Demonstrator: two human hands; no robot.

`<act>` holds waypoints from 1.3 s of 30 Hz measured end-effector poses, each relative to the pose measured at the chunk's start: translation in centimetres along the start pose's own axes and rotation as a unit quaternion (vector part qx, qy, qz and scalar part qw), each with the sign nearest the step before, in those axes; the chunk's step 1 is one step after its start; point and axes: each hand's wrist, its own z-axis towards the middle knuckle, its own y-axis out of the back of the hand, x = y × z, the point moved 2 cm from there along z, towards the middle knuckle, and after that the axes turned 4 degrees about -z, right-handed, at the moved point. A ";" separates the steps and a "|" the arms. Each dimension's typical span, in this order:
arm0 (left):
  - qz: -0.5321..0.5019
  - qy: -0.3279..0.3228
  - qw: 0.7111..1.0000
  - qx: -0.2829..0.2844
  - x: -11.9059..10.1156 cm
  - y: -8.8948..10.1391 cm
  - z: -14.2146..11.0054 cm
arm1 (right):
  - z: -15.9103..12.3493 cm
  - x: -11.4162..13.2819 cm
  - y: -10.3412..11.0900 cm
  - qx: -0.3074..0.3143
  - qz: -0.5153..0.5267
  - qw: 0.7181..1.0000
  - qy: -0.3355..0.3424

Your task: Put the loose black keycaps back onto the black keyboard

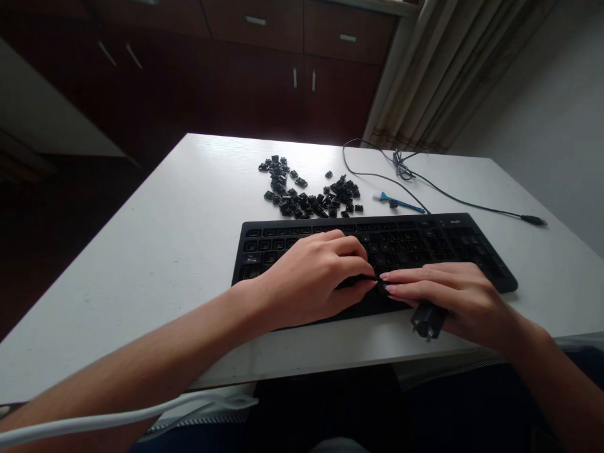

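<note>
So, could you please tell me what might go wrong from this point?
The left hand and right hand meet over the keyboard, whose front edge sits close to the table edge, so a freed piece could drop off. The loose keycaps lie unsorted and could scatter. A sleeve could snag the cable.

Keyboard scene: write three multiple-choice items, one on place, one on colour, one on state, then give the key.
1. Where does the pile of loose keycaps lie?
A. beyond the keyboard
B. on the floor
C. in a drawer

2. What colour is the small tool by the cable?
A. red
B. blue
C. yellow

3. What is the USB plug doing?
A. lying loose on the table
B. held in the left hand
C. held in the right hand

Key: A, the pile sits behind the top edge; B, its handle is blue; A, it rests free.
</note>
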 end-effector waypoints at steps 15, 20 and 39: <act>-0.005 0.038 0.999 0.007 -0.8 -1.4 0.0 | 0.9 0.1 0.3 -0.045 0.134 0.987 -0.079; -0.011 0.049 0.999 -0.009 -1.0 -1.6 0.0 | 2.2 0.2 0.8 -0.237 0.353 0.884 -0.195; -0.048 0.065 0.997 -0.021 -0.6 -1.1 -0.1 | 4.0 0.1 0.1 -0.356 0.606 0.641 -0.309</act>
